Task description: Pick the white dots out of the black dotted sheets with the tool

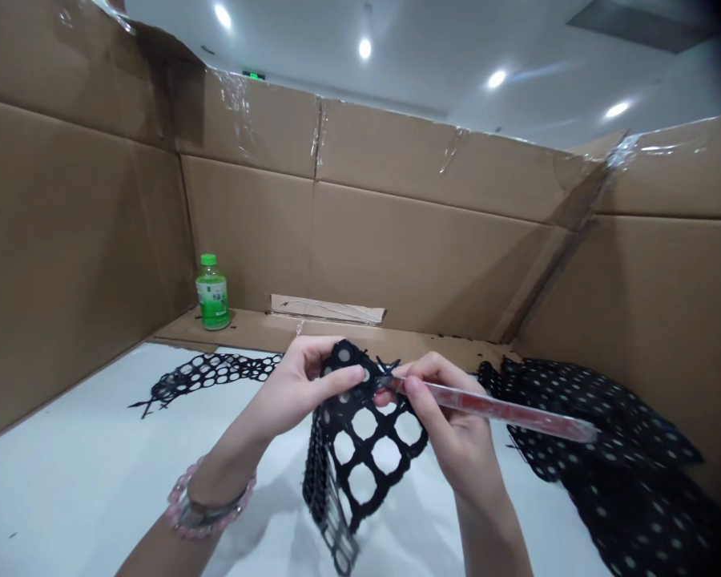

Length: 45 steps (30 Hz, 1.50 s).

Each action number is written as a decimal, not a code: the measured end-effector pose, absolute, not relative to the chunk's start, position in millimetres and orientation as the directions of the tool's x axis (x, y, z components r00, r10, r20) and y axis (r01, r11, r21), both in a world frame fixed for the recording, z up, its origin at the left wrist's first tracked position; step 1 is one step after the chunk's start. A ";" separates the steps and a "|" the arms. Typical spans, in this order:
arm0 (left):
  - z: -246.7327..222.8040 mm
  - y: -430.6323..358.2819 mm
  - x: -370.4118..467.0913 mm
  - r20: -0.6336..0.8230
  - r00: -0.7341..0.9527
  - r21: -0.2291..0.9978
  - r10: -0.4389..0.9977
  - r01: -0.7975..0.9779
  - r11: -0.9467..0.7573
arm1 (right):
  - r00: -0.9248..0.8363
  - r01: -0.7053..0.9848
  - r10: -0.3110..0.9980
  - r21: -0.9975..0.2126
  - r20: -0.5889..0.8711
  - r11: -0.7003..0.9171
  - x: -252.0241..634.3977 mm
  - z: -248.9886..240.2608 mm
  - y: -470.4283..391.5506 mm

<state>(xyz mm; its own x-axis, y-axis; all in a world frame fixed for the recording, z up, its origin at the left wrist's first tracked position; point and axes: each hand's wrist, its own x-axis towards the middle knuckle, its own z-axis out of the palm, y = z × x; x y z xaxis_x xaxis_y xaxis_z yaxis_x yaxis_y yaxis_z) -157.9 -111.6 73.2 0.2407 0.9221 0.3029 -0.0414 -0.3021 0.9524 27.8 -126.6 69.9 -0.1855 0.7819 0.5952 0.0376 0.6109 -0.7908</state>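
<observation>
Black fabric with round cut-out holes hangs between my hands above the white table. My left hand pinches its upper edge between thumb and fingers, where some holes still show pale discs. In my right hand is a long, slim red-handled tool, its handle pointing right and slightly down. The tool's tip meets the fabric's upper right edge, beside some loose black strips. My fingers partly cover the tip, so its exact kind cannot be made out. A fold of the fabric dangles below on the left.
Another strip of holed black fabric lies at the left back of the white table. A heap of dotted black fabric spreads on the right. A green bottle stands in the corner. Cardboard walls surround the table.
</observation>
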 end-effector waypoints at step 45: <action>64.1 -108.4 -145.4 0.444 0.041 0.896 0.895 -0.044 -0.442 | -0.065 -0.042 0.829 -0.831 0.556 0.554 18.9 61.3 -111.2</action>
<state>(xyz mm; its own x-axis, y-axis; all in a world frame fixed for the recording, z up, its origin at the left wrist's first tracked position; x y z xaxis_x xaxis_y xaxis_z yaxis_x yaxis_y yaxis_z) -145.4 -108.4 64.1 0.0411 0.8951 0.4441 -0.0443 -0.4424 0.8957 18.9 -111.2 61.3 -0.0650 0.8288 0.5558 -0.0421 0.5542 -0.8313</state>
